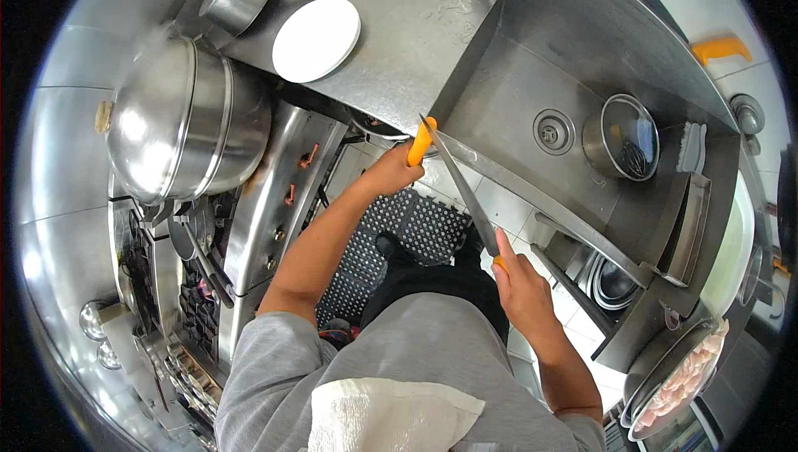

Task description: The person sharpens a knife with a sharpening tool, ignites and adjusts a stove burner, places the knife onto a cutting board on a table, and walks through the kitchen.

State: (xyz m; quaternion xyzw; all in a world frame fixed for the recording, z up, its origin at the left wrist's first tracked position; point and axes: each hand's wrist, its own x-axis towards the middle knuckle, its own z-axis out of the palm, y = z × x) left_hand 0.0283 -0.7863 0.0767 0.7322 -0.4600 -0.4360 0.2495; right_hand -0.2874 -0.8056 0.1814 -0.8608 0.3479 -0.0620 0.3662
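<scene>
My left hand (394,171) is closed round an orange piece (422,141), held upright near the front edge of the steel counter. In my right hand (524,292) is a long knife (465,193) with an orange handle. Its blade slants up and to the left, and its tip reaches the orange piece, crossing in front of it or touching it. What the orange piece is cannot be made out for certain. Both hands are over the floor in front of the sink.
A white plate (317,40) and a saucepan (235,2) stand on the counter. The sink (532,61) holds a metal pot (600,138). A large domed steamer (166,128) is at the left by the stove. A pan of raw meat (682,381) is at lower right.
</scene>
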